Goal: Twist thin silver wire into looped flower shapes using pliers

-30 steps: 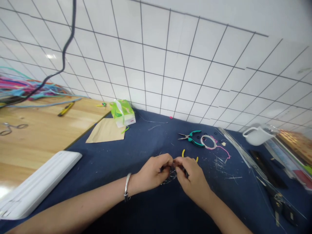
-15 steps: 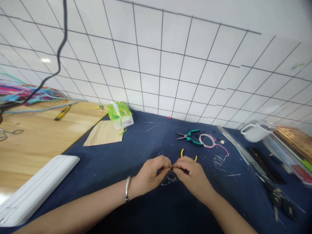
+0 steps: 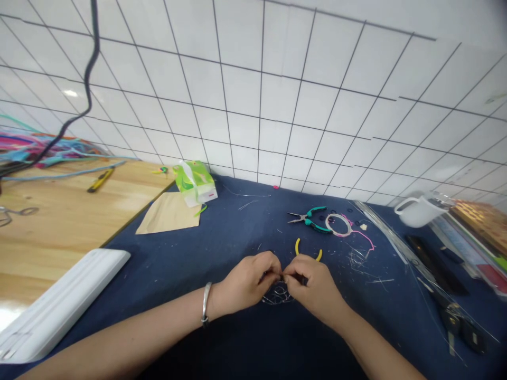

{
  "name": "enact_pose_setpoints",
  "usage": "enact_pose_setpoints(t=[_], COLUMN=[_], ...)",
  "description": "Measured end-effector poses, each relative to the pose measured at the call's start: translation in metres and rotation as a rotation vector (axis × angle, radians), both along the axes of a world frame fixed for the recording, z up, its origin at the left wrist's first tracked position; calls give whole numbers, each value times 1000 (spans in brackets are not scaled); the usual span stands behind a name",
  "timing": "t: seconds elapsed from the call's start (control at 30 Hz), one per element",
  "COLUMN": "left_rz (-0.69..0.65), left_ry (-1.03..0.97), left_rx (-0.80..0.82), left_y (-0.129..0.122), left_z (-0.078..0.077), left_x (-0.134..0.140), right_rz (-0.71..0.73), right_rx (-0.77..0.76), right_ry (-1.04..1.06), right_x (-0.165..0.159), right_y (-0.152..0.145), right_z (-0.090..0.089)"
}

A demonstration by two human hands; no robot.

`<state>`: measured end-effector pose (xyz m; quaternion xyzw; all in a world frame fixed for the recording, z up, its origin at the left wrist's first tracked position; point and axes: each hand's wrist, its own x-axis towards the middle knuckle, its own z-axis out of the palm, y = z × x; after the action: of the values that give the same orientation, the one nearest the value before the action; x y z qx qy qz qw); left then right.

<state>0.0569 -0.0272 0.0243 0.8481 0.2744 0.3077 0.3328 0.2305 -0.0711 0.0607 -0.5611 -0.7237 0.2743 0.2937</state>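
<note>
Both hands meet at the middle of the dark blue cloth, fingertips nearly touching. My left hand (image 3: 252, 279), with a silver bangle (image 3: 206, 304) on its wrist, pinches one side of a bent wire piece (image 3: 277, 293). From the right, my right hand (image 3: 312, 282) pinches at the same spot. The wire forms thin silvery loops that hang below the fingers. Just what lies between the fingertips is too small to tell. Yellow-handled pliers (image 3: 298, 247) lie behind my right hand, their jaws hidden by it.
Teal-handled long-nose pliers (image 3: 309, 219) lie beside a white ring-shaped coil (image 3: 338, 225). Wire scraps (image 3: 358, 258) are scattered at right, near a white mug (image 3: 420, 211) and keys (image 3: 451, 330). Leftward are a tissue pack (image 3: 196, 183), brown paper (image 3: 168, 214) and a long white case (image 3: 67, 303).
The view has shifted slightly. My hands stay together at the wire piece, the fingertips moving only a little, and the wire loops have turned somewhat.
</note>
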Motion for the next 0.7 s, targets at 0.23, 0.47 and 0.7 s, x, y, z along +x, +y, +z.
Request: enact_pose_setpoints(t=[0.23, 0.47, 0.7], left_rz=[6, -79, -128], left_ry=[-3, 56, 135], left_rx=[-41, 13, -12], left_y=[1, 3, 5], left_z=[2, 4, 7], left_x=[-1, -3, -2], right_rz=[29, 44, 8], right_rx=[-123, -289, -221], right_ry=[77, 144, 88], right_x=[6, 11, 3], right_y=[3, 7, 3], right_z=[3, 4, -2])
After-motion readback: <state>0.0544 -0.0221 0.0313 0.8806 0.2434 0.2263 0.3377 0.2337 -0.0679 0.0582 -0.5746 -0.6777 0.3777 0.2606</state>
